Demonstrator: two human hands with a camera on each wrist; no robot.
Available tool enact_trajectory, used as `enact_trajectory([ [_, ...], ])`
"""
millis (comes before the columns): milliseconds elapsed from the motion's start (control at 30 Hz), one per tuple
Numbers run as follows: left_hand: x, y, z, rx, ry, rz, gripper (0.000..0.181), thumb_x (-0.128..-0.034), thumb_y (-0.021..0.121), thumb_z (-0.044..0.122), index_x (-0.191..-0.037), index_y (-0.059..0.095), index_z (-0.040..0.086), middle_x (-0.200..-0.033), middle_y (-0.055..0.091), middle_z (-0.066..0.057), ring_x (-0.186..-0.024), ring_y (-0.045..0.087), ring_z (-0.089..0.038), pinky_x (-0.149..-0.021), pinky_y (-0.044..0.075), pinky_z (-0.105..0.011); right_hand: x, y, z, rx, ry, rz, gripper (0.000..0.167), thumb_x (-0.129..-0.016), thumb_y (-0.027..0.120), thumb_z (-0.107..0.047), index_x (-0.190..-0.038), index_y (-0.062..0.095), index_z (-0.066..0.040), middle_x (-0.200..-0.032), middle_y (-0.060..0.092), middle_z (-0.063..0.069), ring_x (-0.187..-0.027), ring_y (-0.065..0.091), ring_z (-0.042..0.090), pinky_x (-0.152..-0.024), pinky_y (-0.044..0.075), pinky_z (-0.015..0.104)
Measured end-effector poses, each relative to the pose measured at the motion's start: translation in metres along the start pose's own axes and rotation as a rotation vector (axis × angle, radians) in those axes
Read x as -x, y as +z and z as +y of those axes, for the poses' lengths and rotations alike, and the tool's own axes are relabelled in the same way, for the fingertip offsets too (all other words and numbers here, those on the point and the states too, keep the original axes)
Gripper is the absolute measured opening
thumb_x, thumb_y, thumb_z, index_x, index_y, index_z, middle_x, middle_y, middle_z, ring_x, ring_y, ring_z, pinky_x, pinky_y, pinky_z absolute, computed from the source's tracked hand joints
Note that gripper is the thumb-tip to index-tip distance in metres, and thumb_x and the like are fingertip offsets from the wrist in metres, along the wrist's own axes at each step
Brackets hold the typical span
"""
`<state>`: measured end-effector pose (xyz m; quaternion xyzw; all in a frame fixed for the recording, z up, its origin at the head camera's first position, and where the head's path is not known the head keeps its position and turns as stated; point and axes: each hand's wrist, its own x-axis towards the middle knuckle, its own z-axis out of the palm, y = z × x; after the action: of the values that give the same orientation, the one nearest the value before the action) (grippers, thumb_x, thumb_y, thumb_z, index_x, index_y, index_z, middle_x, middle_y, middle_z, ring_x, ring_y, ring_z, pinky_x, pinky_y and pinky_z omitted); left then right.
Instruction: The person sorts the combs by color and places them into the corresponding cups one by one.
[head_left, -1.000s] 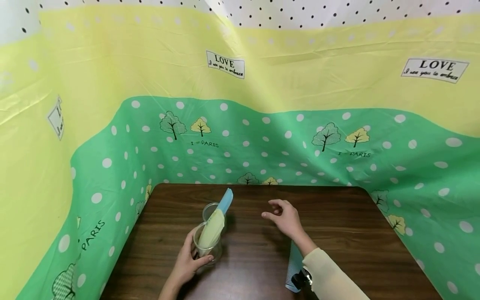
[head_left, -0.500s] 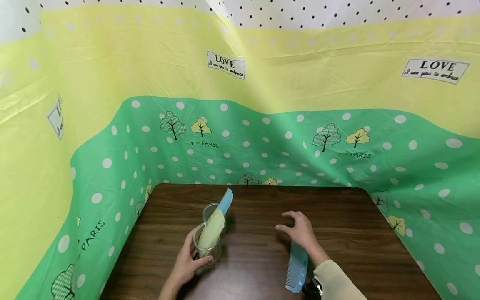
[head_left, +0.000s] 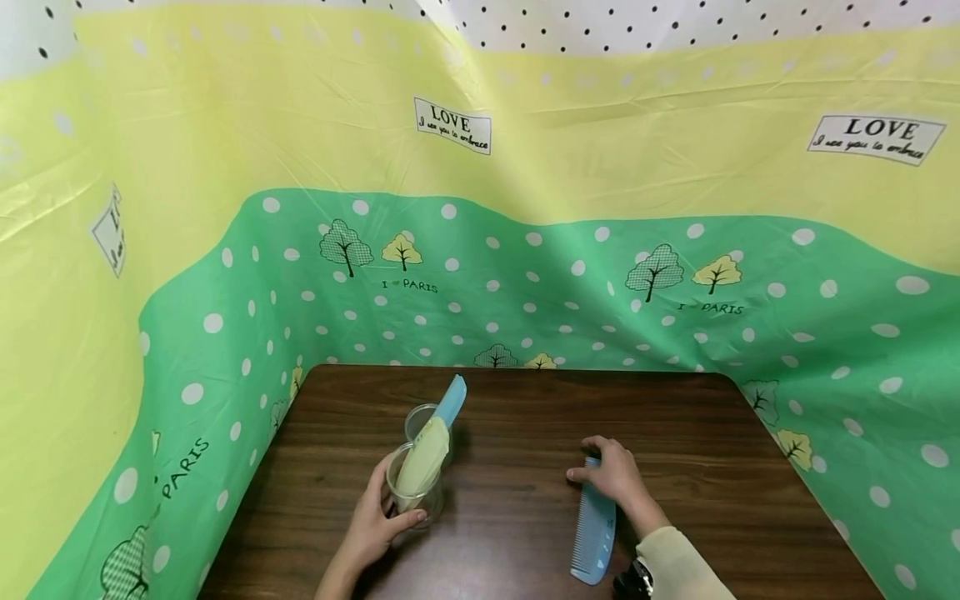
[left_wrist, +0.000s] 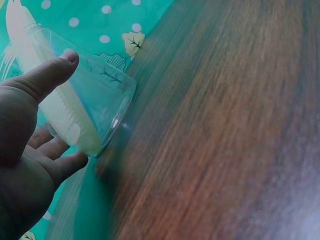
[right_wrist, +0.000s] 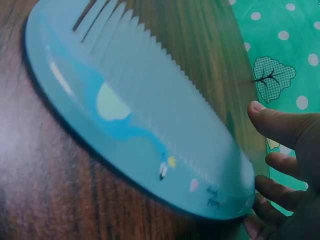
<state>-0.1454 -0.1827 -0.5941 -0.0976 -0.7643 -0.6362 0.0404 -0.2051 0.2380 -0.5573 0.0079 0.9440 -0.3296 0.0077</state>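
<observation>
My left hand [head_left: 375,518] grips a clear plastic cup [left_wrist: 114,97] around its side, thumb on one side and fingers on the other. Inside lean a pale yellow comb [head_left: 422,465] and a blue comb [head_left: 452,402], which sticks out above the rim. On the right, another blue comb [head_left: 595,533] lies flat on the table. My right hand [head_left: 618,477] is at that comb's far end. In the right wrist view its fingertips meet the end of the comb [right_wrist: 135,125], while the thumb stands apart from it.
A second clear cup [head_left: 417,422] stands just behind the held one, partly covered by the combs. The dark wooden table [head_left: 510,533] is bordered by a green and yellow patterned curtain [head_left: 525,275] at the back and sides.
My right hand has moved right and towards me, from above the table's middle down to the far end of the loose blue comb. The left hand and cup have stayed put.
</observation>
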Motion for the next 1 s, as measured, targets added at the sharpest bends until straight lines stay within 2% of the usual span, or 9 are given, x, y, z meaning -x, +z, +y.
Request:
enact_trajectory([
  [133,-0.0003,-0.0002,0.0009,0.016,-0.012,-0.005,0.104,-0.0715,0.093,0.007,-0.156,0.036,0.026,-0.159,0.042,-0.014,-0.146,0.039,-0.036,-0.116,0.036,-0.053,0.0004,0.0016,0.0017,0.016,-0.007,-0.002,0.064,-0.079,0.09,-0.023,-0.132,0.063,0.0,-0.132,0.06,0.029,-0.123,0.052,0.053,-0.092,0.05,0.063],
  [267,0.0005,-0.0004,0.0016,0.018,-0.022,-0.004,0.104,-0.0717,0.093,0.007,-0.157,0.036,0.026,-0.159,0.042,-0.014,-0.146,0.038,-0.036,-0.116,0.036,-0.052,0.002,0.004,0.0019,0.055,0.029,0.011,0.064,-0.076,0.091,-0.018,-0.131,0.064,0.0,-0.131,0.056,0.032,-0.119,0.052,0.052,-0.085,0.053,0.058],
  [433,0.0007,-0.0002,0.0018,0.027,-0.019,-0.007,0.104,-0.0718,0.092,0.005,-0.157,0.036,0.026,-0.159,0.042,-0.014,-0.146,0.038,-0.035,-0.116,0.035,-0.051,0.0026,0.0038,-0.0009,0.096,0.076,0.021,0.065,-0.075,0.092,-0.019,-0.131,0.064,0.001,-0.13,0.054,0.033,-0.116,0.051,0.052,-0.081,0.052,0.056],
  [567,0.0001,-0.0002,0.0016,0.033,-0.016,-0.011,0.104,-0.0716,0.093,0.005,-0.157,0.036,0.026,-0.16,0.042,-0.013,-0.146,0.038,-0.034,-0.117,0.035,-0.049,0.0014,0.0013,-0.0029,0.084,0.087,0.007,0.066,-0.076,0.092,-0.019,-0.131,0.063,0.002,-0.131,0.054,0.033,-0.115,0.052,0.052,-0.081,0.053,0.055],
  [633,0.0001,-0.0004,0.0014,0.034,-0.017,-0.013,0.104,-0.0718,0.093,0.006,-0.157,0.036,0.026,-0.16,0.042,-0.013,-0.147,0.038,-0.034,-0.116,0.036,-0.043,0.001,0.0002,-0.0036,0.065,0.094,0.0,0.065,-0.076,0.091,-0.018,-0.131,0.063,0.002,-0.13,0.053,0.033,-0.11,0.053,0.049,-0.079,0.053,0.053],
  [733,0.0001,-0.0008,0.0013,0.045,-0.024,-0.015,0.104,-0.0718,0.093,0.007,-0.157,0.035,0.026,-0.16,0.041,-0.013,-0.147,0.037,-0.034,-0.114,0.039,-0.028,-0.0005,-0.0009,-0.0036,0.043,0.099,-0.001,0.063,-0.076,0.09,-0.016,-0.13,0.064,0.003,-0.128,0.052,0.033,-0.103,0.054,0.044,-0.078,0.053,0.051],
  [867,0.0001,-0.001,0.0014,0.054,-0.025,-0.02,0.105,-0.0723,0.092,0.006,-0.157,0.035,0.026,-0.16,0.04,-0.013,-0.147,0.037,-0.035,-0.109,0.036,-0.015,-0.0029,-0.0024,-0.0032,0.05,0.09,0.0,0.059,-0.076,0.085,-0.012,-0.129,0.064,0.006,-0.127,0.054,0.035,-0.103,0.056,0.043,-0.079,0.053,0.05],
  [933,0.0001,-0.0009,0.0014,0.049,-0.021,-0.022,0.105,-0.0727,0.092,0.005,-0.157,0.035,0.026,-0.16,0.04,-0.013,-0.147,0.037,-0.035,-0.111,0.037,-0.019,-0.0043,-0.0034,-0.0026,0.045,0.089,-0.001,0.058,-0.076,0.084,-0.01,-0.128,0.065,0.007,-0.126,0.058,0.035,-0.1,0.057,0.04,-0.077,0.053,0.047],
  [1000,0.0003,-0.0007,0.0013,0.041,-0.02,-0.021,0.104,-0.073,0.092,0.005,-0.157,0.034,0.027,-0.16,0.04,-0.013,-0.147,0.037,-0.035,-0.115,0.038,-0.029,-0.0058,-0.0045,-0.0019,0.038,0.092,-0.003,0.056,-0.075,0.085,-0.009,-0.125,0.067,0.007,-0.122,0.063,0.033,-0.095,0.059,0.036,-0.073,0.054,0.044],
])
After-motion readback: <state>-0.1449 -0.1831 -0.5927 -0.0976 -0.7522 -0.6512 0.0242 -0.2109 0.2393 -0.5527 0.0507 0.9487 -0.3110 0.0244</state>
